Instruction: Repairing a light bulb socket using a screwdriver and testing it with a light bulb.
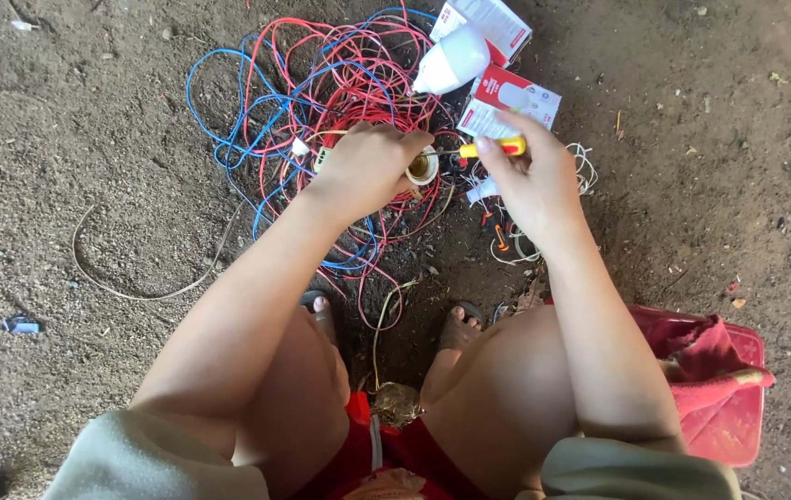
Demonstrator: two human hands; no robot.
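Note:
My left hand [367, 165] grips a white lamp holder [423, 167] with a brass inside, its open end facing right. My right hand [529, 181] holds a screwdriver [492, 147] with a yellow and red handle, its tip pointing left at the holder. Both hands hover over a tangle of red and blue wires [312, 102] on the dirt ground. I sit low, knees apart, feet in sandals under the hands.
A white bulb [451, 60] and two white and red cartons [506, 100] lie beyond the hands. A red cloth on a red box [719, 389] sits at my right. A thin pale wire [136, 278] curves at left. White wire [585, 171] lies right of the hands.

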